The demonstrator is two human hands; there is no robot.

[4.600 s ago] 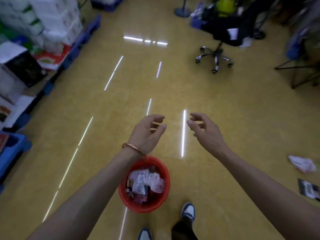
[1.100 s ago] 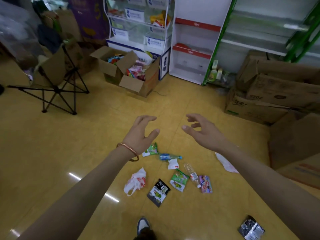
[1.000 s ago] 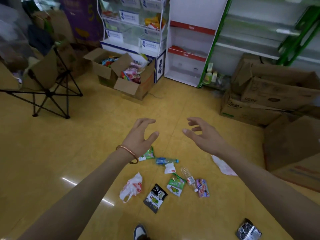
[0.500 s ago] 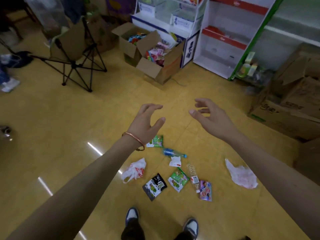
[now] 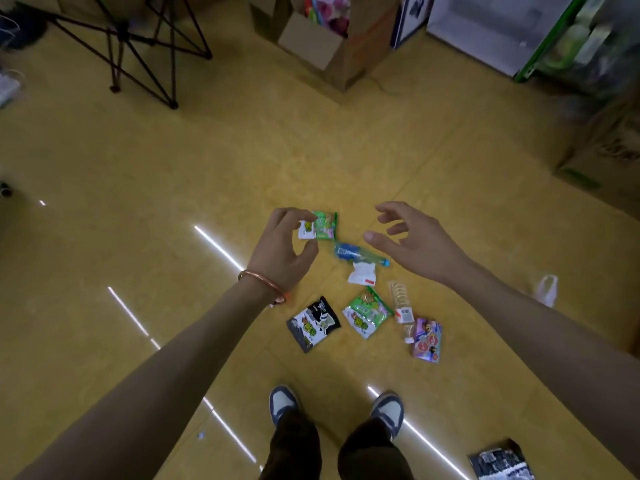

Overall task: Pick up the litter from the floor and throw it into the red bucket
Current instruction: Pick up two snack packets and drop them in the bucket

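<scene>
Litter lies scattered on the yellow floor in front of my shoes: a small green packet (image 5: pixel 323 226), a blue bottle (image 5: pixel 358 254), a white paper scrap (image 5: pixel 362 274), a black packet (image 5: pixel 313 323), a larger green packet (image 5: pixel 367 311), a clear bottle (image 5: pixel 401 303) and a pink packet (image 5: pixel 427 339). My left hand (image 5: pixel 282 249), with a copper bangle, hovers above the small green packet with loosely curved fingers and holds nothing. My right hand (image 5: pixel 412 244) is spread open above the blue bottle. The red bucket is out of view.
A white plastic bag (image 5: pixel 547 289) lies at the right and another black packet (image 5: pixel 500 460) at the bottom right. A black folding stand (image 5: pixel 145 53) is far left, an open cardboard box (image 5: pixel 332 39) far centre, shelving and boxes (image 5: pixel 606 147) at the right.
The view swung from the red bucket to the litter pile and has tilted down and closer. Both hands have dropped nearer the litter. My left forearm now hides the white-and-red bag.
</scene>
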